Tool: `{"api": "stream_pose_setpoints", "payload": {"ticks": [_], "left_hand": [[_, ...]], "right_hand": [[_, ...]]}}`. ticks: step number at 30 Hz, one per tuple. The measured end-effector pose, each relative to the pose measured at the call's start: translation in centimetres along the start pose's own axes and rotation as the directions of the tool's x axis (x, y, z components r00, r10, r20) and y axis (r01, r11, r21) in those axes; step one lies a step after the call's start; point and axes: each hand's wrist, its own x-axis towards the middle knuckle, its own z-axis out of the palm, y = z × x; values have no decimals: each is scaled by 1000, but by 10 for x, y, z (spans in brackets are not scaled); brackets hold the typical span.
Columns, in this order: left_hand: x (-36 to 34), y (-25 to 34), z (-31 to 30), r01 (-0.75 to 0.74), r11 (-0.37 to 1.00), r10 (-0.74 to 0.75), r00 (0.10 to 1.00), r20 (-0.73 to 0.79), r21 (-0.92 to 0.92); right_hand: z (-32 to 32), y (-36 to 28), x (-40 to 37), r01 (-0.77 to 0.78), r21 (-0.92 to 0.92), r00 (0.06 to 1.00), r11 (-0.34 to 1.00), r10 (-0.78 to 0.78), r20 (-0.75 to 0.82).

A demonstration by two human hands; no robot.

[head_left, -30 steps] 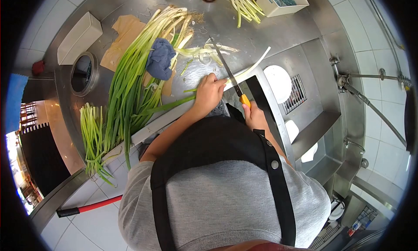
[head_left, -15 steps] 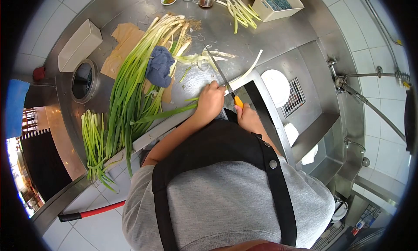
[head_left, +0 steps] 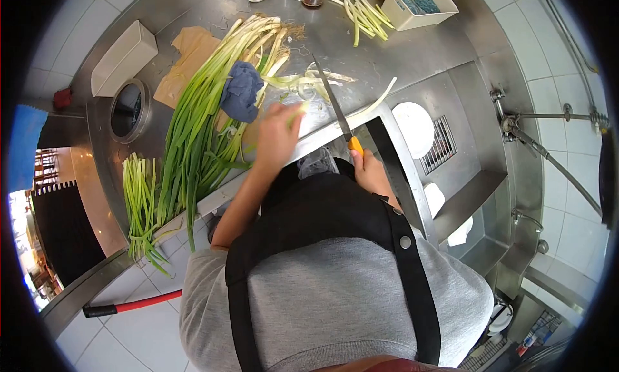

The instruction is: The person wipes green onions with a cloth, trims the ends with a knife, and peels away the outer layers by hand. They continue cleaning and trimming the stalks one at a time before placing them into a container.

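My right hand (head_left: 370,172) grips the orange handle of a knife (head_left: 336,107), its long blade pointing up and away over the counter's front edge. My left hand (head_left: 277,137) is blurred above the counter, left of the blade. Its fingers look curled, with a pale green smear at their tips that I cannot make out. Just beyond it, a crumpled blue-grey cloth (head_left: 242,91) rests on a big heap of long green onions (head_left: 196,127). Pale peelings (head_left: 303,83) are scattered past the fingers. One trimmed white stalk (head_left: 385,96) lies right of the blade.
Cut stalks (head_left: 362,16) lie at the back beside a white bin (head_left: 419,8). A smaller green bunch (head_left: 138,204) hangs over the front left edge. To the right is a sink with a white plate (head_left: 412,130). A round opening (head_left: 129,111) and a white container (head_left: 124,59) are at left.
My left hand has left the stalk by the blade and moved left and away from me. The knife stays in my right hand, nearly in place. The view has shifted slightly.
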Motion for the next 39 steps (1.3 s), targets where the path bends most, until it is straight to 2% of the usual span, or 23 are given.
{"api": "stream_pose_setpoints", "payload": {"ticks": [3, 4, 6, 7, 8, 10, 12, 14, 15, 17, 18, 20, 22, 24, 26, 31, 33, 34, 35, 36, 37, 38, 39], "left_hand": [[20, -31, -8, 4, 1000, -8, 989, -149, -30], [24, -42, -8, 9, 1000, -13, 989, -150, -24], [31, -63, -3, 217, 896, -294, 944, -150, -389], [37, -65, -5, 216, 788, -342, 932, -120, -576], [37, -65, -8, 214, 790, -340, 933, -119, -575], [43, -49, -22, 173, 744, -375, 908, -188, -646], [44, -61, -30, 141, 760, -349, 912, -215, -635], [40, -63, -37, 234, 911, -273, 960, -69, -339], [37, -65, -34, 231, 913, -270, 960, -75, -337], [26, -74, -17, 114, 991, -109, 992, 70, -66], [21, -76, -8, 112, 992, -108, 992, 59, -63], [12, -78, 9, 147, 984, -168, 960, 226, 103], [4, -79, 21, 135, 972, -182, 950, 255, 192], [-2, -78, 25, 122, 953, -203, 937, 285, 276], [-6, -75, 26, 58, 886, -236, 910, 340, 460], [-5, -78, 22, 161, 887, -329, 878, 349, 432], [-1, -72, 11, 208, 897, -353, 868, 348, 390], [0, -70, 6, 249, 930, -326, 898, 296, 272], [1, -69, 0, 278, 949, -307, 922, 238, 148], [2, -68, -5, 285, 947, -314, 920, 235, 148], [4, -68, -9, 299, 947, -317, 925, 208, 113], [6, -68, -14, 311, 947, -320, 930, 179, 77], [7, -67, -19, 314, 946, -323, 930, 177, 76]], "right_hand": [[-4, 3, 3, -24, 68, 1000, 997, 23, 22], [-6, 3, 5, -43, 112, 999, 993, 40, 27], [-22, -4, 12, 47, 132, 998, 990, -43, -35], [-34, -13, 17, 40, 97, 998, 994, -34, -59], [-47, -22, 23, 29, 63, 996, 998, -24, -85], [-68, -31, 38, 113, 4, 977, 994, -110, -185], [-79, -29, 61, 185, -82, 942, 979, -201, -267], [-87, -27, 92, 214, -246, 908, 945, -285, -306], [-87, -25, 110, 238, -310, 883, 921, -338, -325], [-82, -19, 151, 292, -374, 846, 880, -420, -329], [-78, -15, 172, 336, -436, 804, 835, -495, -328], [-64, -5, 212, 358, -456, 789, 815, -525, -320], [-56, 1, 238, 378, -477, 772, 794, -554, -311], [-50, 4, 254, 341, -528, 804, 778, -533, -265], [-44, 9, 264, 344, -523, 819, 780, -521, -240], [-31, 12, 264, 340, -481, 852, 808, -481, -206], [-29, 9, 256, 387, -553, 704, 738, -623, -339], [-31, 7, 255, 391, -555, 704, 734, -627, -334], [-32, 5, 254, 628, -418, 657, 657, -735, -169], [-34, 3, 251, 807, -228, 555, 545, -832, -22], [-35, -1, 249, 807, -114, 586, 579, -764, 269], [-32, -2, 242, 809, -113, 584, 577, -764, 275], [-29, 0, 234, 843, -191, 537, 503, -776, 331]]}}
